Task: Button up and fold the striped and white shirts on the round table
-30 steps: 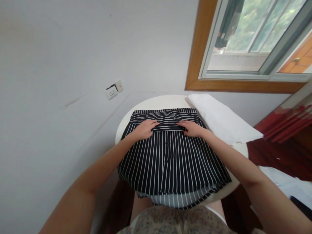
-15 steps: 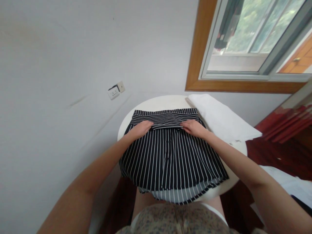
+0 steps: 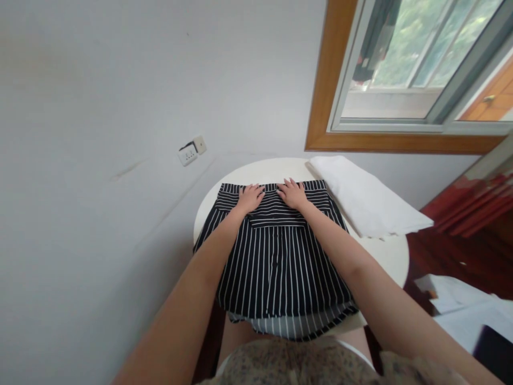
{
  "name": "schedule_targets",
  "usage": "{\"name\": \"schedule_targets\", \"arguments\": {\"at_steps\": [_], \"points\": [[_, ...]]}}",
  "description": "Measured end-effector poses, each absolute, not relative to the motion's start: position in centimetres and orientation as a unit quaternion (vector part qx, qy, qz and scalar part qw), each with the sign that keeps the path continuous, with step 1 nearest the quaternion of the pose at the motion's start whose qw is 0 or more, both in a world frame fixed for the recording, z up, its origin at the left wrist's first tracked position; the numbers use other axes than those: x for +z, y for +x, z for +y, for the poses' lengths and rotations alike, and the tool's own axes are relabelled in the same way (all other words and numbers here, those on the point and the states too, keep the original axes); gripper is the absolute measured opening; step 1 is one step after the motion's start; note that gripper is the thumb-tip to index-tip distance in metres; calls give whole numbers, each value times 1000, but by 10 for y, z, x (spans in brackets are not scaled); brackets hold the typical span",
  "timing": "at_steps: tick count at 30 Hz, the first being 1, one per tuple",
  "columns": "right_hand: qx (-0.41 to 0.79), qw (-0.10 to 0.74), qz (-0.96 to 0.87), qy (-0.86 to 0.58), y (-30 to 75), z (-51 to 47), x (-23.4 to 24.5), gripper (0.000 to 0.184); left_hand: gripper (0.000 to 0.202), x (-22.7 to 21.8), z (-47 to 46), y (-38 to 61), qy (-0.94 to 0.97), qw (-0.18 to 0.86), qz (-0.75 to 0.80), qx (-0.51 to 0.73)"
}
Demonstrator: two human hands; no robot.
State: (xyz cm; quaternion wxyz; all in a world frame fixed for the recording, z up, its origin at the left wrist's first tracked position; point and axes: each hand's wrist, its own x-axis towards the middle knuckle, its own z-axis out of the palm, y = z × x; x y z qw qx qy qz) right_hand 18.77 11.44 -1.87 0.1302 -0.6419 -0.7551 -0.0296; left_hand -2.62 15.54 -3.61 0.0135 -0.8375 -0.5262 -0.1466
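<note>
A black shirt with thin white stripes (image 3: 276,262) lies partly folded on a round white table (image 3: 385,251). Its near hem hangs over the table's front edge. My left hand (image 3: 249,197) rests flat on the folded far band of the shirt, fingers stretched out. My right hand (image 3: 293,193) lies flat beside it on the same band, fingers spread. The two hands are close together near the shirt's far edge.
A folded white cloth (image 3: 364,195) lies on the table's right side. A wall socket (image 3: 191,151) sits on the grey wall at left. A wood-framed window (image 3: 401,80) is at upper right. Red fabric (image 3: 468,214) and white sheets show at right.
Both hands have slid forward from the fold line onto the far band and come closer together, flattening out. The shirt's far edge now lies pressed flat.
</note>
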Motion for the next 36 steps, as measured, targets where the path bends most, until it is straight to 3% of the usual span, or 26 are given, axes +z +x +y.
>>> {"name": "schedule_targets", "arguments": {"at_steps": [4, 11, 15, 20, 25, 28, 32, 36], "points": [[20, 90, -697, -711, 208, 122, -44, 63, 60, -50, 172, -63, -784, -3, -615, -79], [2, 106, -607, -788, 260, 111, -63, 66, 69, -49, 183, -121, -721, -17, -691, -48], [-15, 117, -614, -781, 273, 97, -57, 58, 60, -43, 167, -109, -719, 70, -686, -87], [-44, 158, -775, -610, 293, 34, -25, 46, 48, -24, 102, -116, -809, 148, -537, -187], [149, 107, -883, -432, 309, -84, 19, 39, 38, -16, -7, -156, -880, 73, -403, -240], [247, 74, -870, -419, 311, -146, 22, 51, 39, -34, -72, -175, -902, 45, -375, -209], [217, 71, -865, -447, 305, -190, 1, 79, 70, -71, -129, -177, -925, 60, -347, -142], [169, 66, -874, -450, 299, -201, -14, 77, 66, -95, -148, -160, -890, 112, -407, -172]]}}
